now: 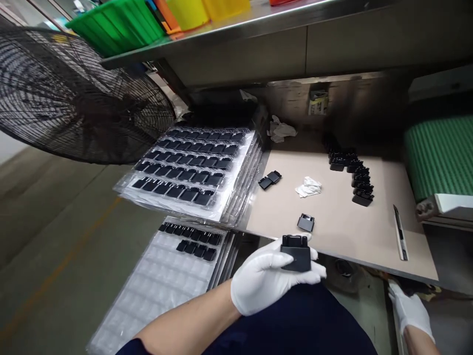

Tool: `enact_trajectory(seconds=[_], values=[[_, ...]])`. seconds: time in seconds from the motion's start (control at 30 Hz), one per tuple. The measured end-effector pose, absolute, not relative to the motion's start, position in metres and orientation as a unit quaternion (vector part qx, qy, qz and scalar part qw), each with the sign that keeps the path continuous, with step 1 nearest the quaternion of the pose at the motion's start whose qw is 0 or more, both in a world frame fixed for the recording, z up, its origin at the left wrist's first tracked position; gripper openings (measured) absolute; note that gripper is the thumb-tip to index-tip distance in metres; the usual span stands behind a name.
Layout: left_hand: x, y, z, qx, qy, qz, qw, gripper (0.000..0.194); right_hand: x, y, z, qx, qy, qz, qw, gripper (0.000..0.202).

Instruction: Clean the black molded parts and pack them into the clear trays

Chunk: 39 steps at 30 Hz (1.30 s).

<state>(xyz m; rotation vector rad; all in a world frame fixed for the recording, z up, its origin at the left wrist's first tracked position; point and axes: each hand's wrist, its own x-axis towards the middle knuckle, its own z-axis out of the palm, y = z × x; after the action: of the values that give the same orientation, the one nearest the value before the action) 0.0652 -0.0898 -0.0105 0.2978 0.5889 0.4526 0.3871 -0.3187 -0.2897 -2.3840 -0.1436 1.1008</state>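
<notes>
The left hand (264,276) grips 1 black part (296,255); the right hand (412,308), I can't tell. From the left, a loose piece (306,223) fronts a cloth (308,187) at 1 o'clock, stacked trays (222,206) at 10.

A black-caged fan (86,93) is standing at ten o'clock. A green bin (118,27) is sitting between ten and eleven on a metal shelf (281,22), which is spanning twelve; a yellow bin (188,14) is resting there at eleven. Crumpled white cloths are lying at two (281,130) and three (309,187). Farther out at three, a ribbed green belt (441,158) is showing. An orange floor line (55,276) is running through eight.
</notes>
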Motion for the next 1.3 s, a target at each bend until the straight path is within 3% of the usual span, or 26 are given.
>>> enact_trajectory(seconds=[0.17, 0.3, 0.4, 0.5, 0.63, 0.77, 0.87, 1.07, 1.2, 1.3], values=[[0.054, -0.059, -0.011, 0.132, 0.268, 0.214, 0.930, 0.044, 0.345, -0.294, -0.265, -0.774, -0.050, 0.589, 0.228, 0.060], [0.049, -0.040, -0.013, 0.125, 0.262, 0.213, 0.933, 0.045, 0.314, -0.240, -0.197, -0.619, -0.241, 0.715, 0.216, 0.065], [0.043, -0.029, -0.015, 0.139, 0.264, 0.217, 0.930, 0.040, 0.304, -0.179, -0.141, -0.618, -0.330, 0.674, 0.236, 0.055], [0.034, -0.019, -0.014, 0.179, 0.280, 0.219, 0.917, 0.035, 0.300, -0.111, -0.114, -0.703, -0.361, 0.539, 0.291, 0.054], [0.019, -0.004, -0.013, 0.242, 0.317, 0.207, 0.894, 0.054, 0.302, -0.028, -0.127, -0.789, -0.393, 0.348, 0.319, 0.042], [0.001, 0.013, -0.013, 0.320, 0.333, 0.157, 0.873, 0.070, 0.303, 0.028, -0.149, -0.803, -0.416, 0.280, 0.321, 0.025], [-0.007, 0.025, -0.012, 0.357, 0.341, 0.133, 0.860, 0.072, 0.299, 0.046, -0.149, -0.800, -0.414, 0.282, 0.328, 0.013], [-0.006, 0.043, -0.004, 0.349, 0.319, 0.165, 0.866, 0.074, 0.292, 0.035, -0.107, -0.741, -0.376, 0.369, 0.417, 0.029], [0.006, 0.054, 0.001, 0.377, 0.278, 0.181, 0.865, 0.064, 0.279, 0.026, -0.077, -0.672, -0.332, 0.475, 0.460, 0.041], [0.017, 0.057, 0.001, 0.358, 0.270, 0.189, 0.874, 0.054, 0.261, 0.023, -0.057, -0.626, -0.268, 0.545, 0.490, 0.037]])
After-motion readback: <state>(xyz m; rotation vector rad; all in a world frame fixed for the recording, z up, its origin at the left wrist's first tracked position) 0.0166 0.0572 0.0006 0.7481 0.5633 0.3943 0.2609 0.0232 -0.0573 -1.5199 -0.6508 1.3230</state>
